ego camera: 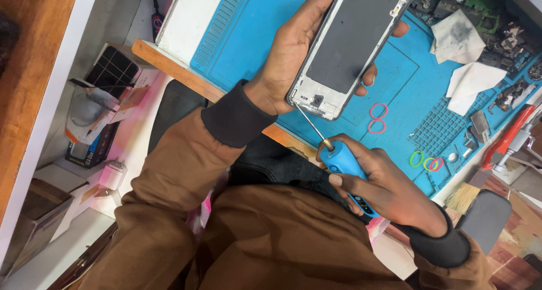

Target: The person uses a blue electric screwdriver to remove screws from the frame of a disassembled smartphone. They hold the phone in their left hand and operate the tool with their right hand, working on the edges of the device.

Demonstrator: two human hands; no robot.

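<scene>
The blue screwdriver (345,164) sits low and right of centre in the frame, our right hand (384,188) curled tight round its handle, its thin shaft slanting up-left to the lower end of the opened phone (349,41). Above it, in the upper middle, our left hand (293,53) clasps that phone by its edges, dark inner panel facing us. Beyond lies the blue work mat (406,92), with pink rubber rings (377,118) near the phone and crumpled white wipes (471,81) toward the upper right.
</scene>
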